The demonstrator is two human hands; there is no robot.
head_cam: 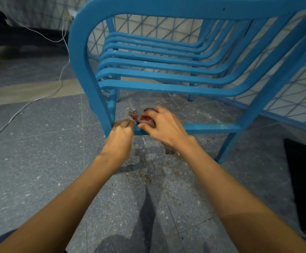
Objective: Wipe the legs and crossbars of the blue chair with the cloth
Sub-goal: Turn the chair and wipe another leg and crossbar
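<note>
A red-patterned cloth (142,117) is bunched over the low front crossbar (210,128) of the blue chair (166,70), likely for rubbing along it. The right hand (164,125) closes loosely around cloth and bar. The left hand (122,132), fingers curled, pinches the cloth's end beside the leg (101,106).

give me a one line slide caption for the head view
Both hands, left hand and right hand, work a red cloth on the blue chair's low crossbar.

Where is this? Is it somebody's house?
Probably a room indoors, maybe a home. There's a speckled tiled floor, a blue chair being wiped with a cloth, and a white cable trailing across the floor.
</note>
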